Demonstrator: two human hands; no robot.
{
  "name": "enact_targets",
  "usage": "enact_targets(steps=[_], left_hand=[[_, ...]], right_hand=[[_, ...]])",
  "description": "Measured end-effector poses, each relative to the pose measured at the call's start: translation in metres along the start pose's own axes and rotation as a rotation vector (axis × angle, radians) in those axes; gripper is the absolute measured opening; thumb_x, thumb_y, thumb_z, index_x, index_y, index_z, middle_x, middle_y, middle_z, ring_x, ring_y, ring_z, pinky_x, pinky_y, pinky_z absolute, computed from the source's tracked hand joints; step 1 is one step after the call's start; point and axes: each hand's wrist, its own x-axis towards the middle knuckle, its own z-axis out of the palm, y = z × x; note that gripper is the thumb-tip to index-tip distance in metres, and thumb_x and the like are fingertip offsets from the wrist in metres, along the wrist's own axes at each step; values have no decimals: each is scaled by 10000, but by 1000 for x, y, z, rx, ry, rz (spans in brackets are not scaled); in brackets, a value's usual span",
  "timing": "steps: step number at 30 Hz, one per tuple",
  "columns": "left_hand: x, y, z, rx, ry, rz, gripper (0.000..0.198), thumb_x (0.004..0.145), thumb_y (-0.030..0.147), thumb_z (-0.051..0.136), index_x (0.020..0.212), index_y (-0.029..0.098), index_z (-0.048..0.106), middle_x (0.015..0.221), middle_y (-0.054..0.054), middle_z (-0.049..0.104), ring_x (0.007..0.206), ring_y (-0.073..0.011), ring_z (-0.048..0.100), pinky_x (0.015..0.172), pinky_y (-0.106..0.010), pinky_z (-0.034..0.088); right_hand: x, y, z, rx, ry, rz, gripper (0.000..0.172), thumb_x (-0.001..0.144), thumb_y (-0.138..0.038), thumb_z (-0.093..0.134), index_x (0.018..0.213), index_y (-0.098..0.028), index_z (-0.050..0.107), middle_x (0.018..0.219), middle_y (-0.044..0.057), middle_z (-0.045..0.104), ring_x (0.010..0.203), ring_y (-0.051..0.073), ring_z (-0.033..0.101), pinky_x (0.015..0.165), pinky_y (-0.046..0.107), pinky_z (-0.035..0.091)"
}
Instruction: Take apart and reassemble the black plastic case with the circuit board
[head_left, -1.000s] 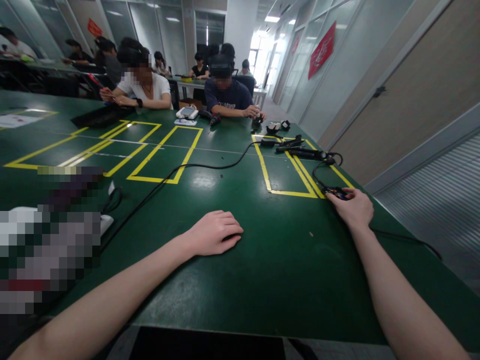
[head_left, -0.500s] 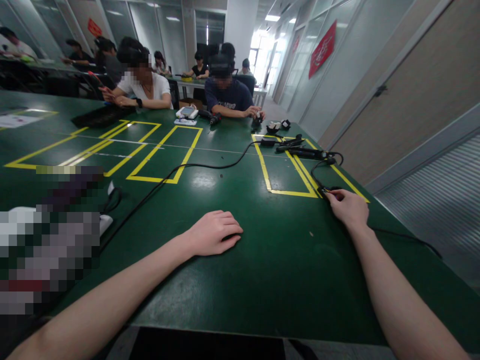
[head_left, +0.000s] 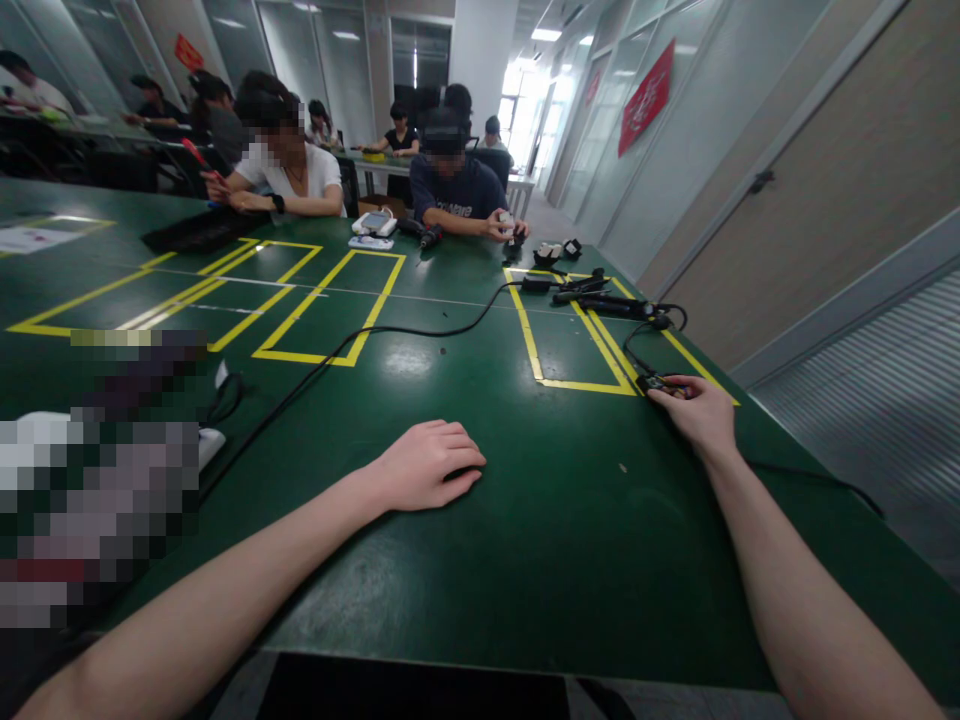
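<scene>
Small dark part (head_left: 652, 384) with thin coloured bits, likely wires, near the worktop's (head_left: 540, 560) right edge, beside the yellow tape (head_left: 589, 387). Looks light, stiff-bodied, probably fragile at the wires; I'd take it by the body's sides. Right hand (head_left: 703, 412): thumb and fingers pinched on it, nearly together. Black cable (head_left: 626, 346) runs close; can't tell from here if joined. Left hand (head_left: 427, 465) palm-down, nearer the front edge, well apart: fingers loosely together, thumb slightly off, nothing visibly held.

Head cam, facing fwd & down over tbl (head_left: 525, 540), hands (head_left: 431, 466) nr.
</scene>
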Motion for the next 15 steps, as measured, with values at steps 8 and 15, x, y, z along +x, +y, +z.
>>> enact_targets(steps=[8, 15], left_hand=[[0, 0, -1, -4, -12, -3, 272, 1049, 278, 501, 1085, 166, 747, 1049, -83, 781, 976, -200, 696, 883, -346, 553], [-1, -1, 2, -9, 5, -1, 244, 1040, 271, 522, 1071, 169, 741, 1050, -72, 785, 975, -205, 701, 879, -340, 536]], right_hand=[[-3, -4, -6, 14, 46, -63, 397, 593, -363, 770, 942, -182, 712, 679, -8, 607, 662, 218, 585, 641, 326, 474], [-3, -4, -6, -78, 155, -69, 323, 664, -312, 677, 952, -181, 745, 669, 7, 616, 709, 254, 630, 747, 378, 524]])
